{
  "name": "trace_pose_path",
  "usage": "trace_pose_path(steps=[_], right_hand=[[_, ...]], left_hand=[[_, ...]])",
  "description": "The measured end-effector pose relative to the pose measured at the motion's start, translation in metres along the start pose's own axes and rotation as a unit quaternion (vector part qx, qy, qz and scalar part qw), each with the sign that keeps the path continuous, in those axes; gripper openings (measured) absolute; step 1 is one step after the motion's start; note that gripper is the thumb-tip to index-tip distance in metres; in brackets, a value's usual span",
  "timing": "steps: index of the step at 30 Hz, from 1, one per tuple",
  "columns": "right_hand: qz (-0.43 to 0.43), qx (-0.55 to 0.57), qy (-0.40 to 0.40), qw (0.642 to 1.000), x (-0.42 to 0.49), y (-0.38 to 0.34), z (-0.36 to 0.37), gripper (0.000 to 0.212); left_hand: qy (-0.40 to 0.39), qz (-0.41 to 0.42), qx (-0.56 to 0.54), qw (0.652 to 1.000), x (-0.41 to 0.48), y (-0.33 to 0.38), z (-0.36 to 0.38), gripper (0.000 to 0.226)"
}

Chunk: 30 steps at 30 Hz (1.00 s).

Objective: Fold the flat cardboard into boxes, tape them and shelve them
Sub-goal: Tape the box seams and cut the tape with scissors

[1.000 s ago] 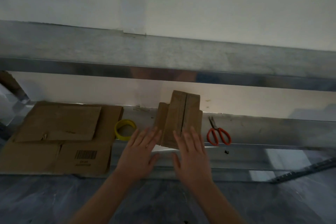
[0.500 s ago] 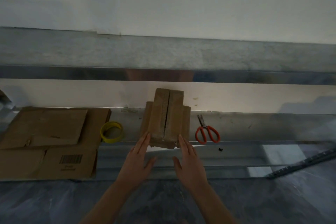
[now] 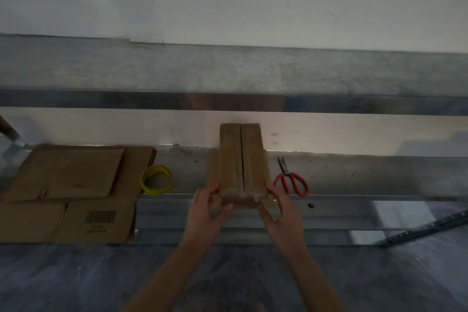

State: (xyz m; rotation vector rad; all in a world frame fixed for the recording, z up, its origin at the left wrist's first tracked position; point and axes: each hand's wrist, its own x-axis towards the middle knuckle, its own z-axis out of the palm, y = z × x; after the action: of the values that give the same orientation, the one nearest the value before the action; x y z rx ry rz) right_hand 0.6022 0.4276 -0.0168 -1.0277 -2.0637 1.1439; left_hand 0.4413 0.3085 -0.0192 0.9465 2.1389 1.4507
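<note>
A small folded cardboard box [image 3: 239, 162] lies on the lower metal shelf [image 3: 354, 175], its two top flaps meeting at a centre seam. My left hand [image 3: 205, 213] grips the box's near left corner, thumb on the front. My right hand [image 3: 281, 210] holds the near right corner the same way. Flat cardboard sheets [image 3: 68, 192] are stacked at the left, one with a barcode. A yellow tape roll [image 3: 155, 180] sits between the stack and the box.
Orange-handled scissors [image 3: 291, 180] lie right of the box. The upper metal shelf [image 3: 228, 71] runs across above, against a white wall. A small dark bit [image 3: 311, 205] rests on the shelf edge. A slotted metal rail [image 3: 425, 230] lies at lower right.
My hands slid from resting flat on top of the box to its near corners and now grip them. The view shifted slightly right.
</note>
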Motion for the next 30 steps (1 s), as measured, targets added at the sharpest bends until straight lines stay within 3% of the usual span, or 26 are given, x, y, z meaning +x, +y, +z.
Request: trace_pose_path(steps=[2,5,8,12,17,22,24,27,30], right_hand=[[-0.012,0.057,-0.018,0.998,0.000,0.006,-0.011,0.064],[0.012,0.063,-0.021,0.998,0.006,0.008,-0.019,0.054],[0.024,0.030,-0.017,0.999,0.013,0.014,-0.013,0.046],[0.010,-0.044,-0.026,0.999,0.015,0.022,0.001,0.044],[-0.024,-0.105,-0.033,0.994,0.021,0.025,0.000,0.059],[-0.013,-0.117,-0.053,0.992,0.029,0.021,-0.005,0.058],[-0.014,-0.102,-0.118,0.988,0.036,0.028,-0.018,0.060],[-0.037,-0.104,-0.220,0.969,0.050,0.039,-0.045,0.061],[-0.072,-0.092,-0.236,0.965,0.063,0.040,-0.060,0.050]], left_hand=[[-0.019,-0.006,-0.077,0.997,0.003,0.004,0.007,0.052],[-0.057,-0.016,-0.095,0.994,0.009,0.008,0.014,0.060],[-0.081,-0.005,-0.003,0.997,0.012,0.007,0.019,0.069],[-0.047,0.048,0.154,0.986,0.013,0.006,0.028,0.057],[-0.043,0.056,0.195,0.978,0.008,0.009,0.041,0.064],[-0.020,0.038,0.182,0.982,0.011,0.014,0.048,0.066],[-0.073,0.031,0.160,0.984,0.017,0.009,0.037,0.071],[-0.210,0.034,0.138,0.967,0.033,0.006,0.004,0.079],[-0.268,0.046,0.100,0.957,0.044,0.015,-0.005,0.073]])
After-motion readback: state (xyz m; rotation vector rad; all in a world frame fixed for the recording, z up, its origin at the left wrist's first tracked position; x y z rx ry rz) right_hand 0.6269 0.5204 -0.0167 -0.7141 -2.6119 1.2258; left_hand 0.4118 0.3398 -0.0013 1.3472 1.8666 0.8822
